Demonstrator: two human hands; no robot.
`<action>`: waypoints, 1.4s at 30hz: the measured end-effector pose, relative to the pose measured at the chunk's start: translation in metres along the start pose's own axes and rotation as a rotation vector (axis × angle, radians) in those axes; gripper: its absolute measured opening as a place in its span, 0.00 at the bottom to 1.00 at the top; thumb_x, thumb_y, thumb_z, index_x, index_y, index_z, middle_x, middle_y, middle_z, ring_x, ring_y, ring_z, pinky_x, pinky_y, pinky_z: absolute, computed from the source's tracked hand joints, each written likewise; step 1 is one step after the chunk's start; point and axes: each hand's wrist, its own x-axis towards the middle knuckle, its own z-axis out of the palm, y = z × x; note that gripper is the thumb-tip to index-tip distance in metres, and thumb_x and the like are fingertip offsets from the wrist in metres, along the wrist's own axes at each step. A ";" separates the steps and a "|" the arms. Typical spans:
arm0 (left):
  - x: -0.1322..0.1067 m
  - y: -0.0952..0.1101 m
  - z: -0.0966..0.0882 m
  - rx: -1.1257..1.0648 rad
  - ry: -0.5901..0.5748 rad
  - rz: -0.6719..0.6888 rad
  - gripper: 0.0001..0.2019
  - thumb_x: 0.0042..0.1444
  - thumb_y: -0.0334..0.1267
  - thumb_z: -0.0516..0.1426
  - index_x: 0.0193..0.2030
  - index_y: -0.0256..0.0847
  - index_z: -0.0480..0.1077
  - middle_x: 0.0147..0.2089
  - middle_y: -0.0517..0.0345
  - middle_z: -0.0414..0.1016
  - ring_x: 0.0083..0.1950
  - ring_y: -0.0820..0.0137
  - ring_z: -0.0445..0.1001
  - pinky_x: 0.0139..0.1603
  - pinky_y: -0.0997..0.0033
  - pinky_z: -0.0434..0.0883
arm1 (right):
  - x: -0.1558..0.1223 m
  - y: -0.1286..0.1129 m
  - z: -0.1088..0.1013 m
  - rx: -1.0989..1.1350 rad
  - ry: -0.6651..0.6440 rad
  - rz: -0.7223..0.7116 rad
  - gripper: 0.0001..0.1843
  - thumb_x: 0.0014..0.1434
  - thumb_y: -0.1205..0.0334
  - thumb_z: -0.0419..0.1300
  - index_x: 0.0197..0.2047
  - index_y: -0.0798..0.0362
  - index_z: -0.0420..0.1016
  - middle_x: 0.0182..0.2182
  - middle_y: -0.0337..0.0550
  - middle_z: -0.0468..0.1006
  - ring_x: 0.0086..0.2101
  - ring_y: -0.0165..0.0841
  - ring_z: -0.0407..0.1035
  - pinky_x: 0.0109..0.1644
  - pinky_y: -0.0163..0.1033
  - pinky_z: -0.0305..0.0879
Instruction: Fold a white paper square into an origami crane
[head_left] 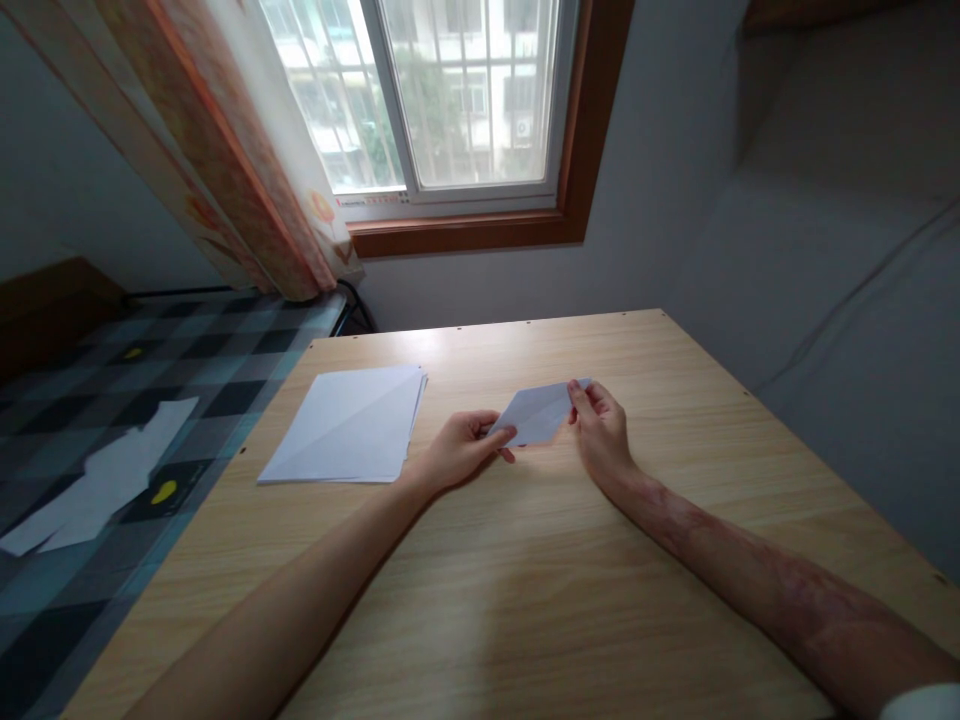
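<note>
Over the middle of the wooden table, a small folded sheet of white paper (536,412) is held up between both hands. My left hand (466,446) pinches its left corner, thumb on top and fingers beneath. At the upper right corner, my right hand (600,425) grips the paper between thumb and fingers. The paper has slanted edges and a faint crease across it. Left of my left hand lies a stack of white paper sheets (352,420), the top one marked by a diagonal crease.
The light wooden table (480,590) reaches toward the wall under a window (472,95). On the left, a bed with a checked cover (45,430) adjoins it, with loose white paper strips (124,475) on top. A patterned curtain (225,150) hangs beside the window.
</note>
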 end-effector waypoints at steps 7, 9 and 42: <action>0.000 0.002 0.000 0.036 0.038 0.010 0.23 0.65 0.58 0.65 0.44 0.35 0.83 0.37 0.52 0.85 0.37 0.63 0.84 0.38 0.72 0.72 | 0.003 0.005 -0.001 -0.023 0.017 -0.006 0.30 0.62 0.28 0.69 0.34 0.47 0.73 0.26 0.34 0.71 0.26 0.32 0.62 0.30 0.37 0.60; 0.001 0.000 0.000 0.014 0.069 0.013 0.24 0.65 0.58 0.65 0.44 0.35 0.83 0.37 0.52 0.84 0.36 0.63 0.84 0.37 0.72 0.71 | 0.004 0.008 -0.002 -0.033 0.020 -0.018 0.30 0.62 0.27 0.68 0.33 0.47 0.72 0.25 0.34 0.70 0.25 0.31 0.61 0.28 0.37 0.58; -0.001 -0.007 0.000 0.834 0.205 0.449 0.07 0.67 0.38 0.62 0.38 0.47 0.83 0.48 0.59 0.90 0.47 0.61 0.85 0.62 0.52 0.75 | 0.043 -0.011 -0.040 -0.656 -0.707 -0.533 0.12 0.63 0.73 0.62 0.42 0.47 0.82 0.44 0.45 0.85 0.48 0.45 0.76 0.56 0.51 0.70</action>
